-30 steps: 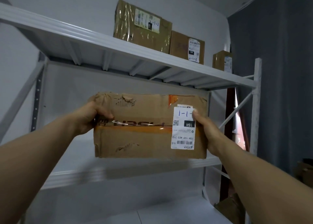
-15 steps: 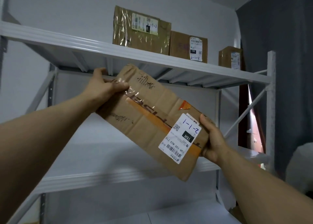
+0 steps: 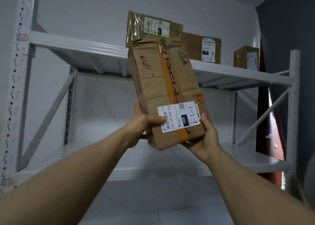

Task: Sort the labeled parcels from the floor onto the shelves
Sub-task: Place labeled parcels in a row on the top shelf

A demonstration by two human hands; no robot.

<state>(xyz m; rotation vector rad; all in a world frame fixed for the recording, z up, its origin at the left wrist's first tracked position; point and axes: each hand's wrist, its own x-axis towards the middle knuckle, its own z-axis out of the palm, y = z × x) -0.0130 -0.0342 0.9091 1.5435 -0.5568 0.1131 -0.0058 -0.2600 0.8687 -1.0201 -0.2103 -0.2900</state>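
Creased, tape-banded cardboard parcel (image 3: 167,88) (white label (image 3: 179,116) marked 2-1-1) is held on end, slightly tilted, before the white metal top shelf (image 3: 76,44), its lower end clasped between left grip (image 3: 144,124) and right grip (image 3: 206,137).

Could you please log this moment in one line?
parcel: on end, labelled 2-1-1 | left hand: grips parcel | right hand: holds parcel | top shelf: three boxes

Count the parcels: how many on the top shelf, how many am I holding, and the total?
On the top shelf: 3, the 2-1-2 parcel, the 2-1-3 parcel, the small parcel
Held in the left hand and right hand: 1, the 2-1-1 parcel
Total: 4
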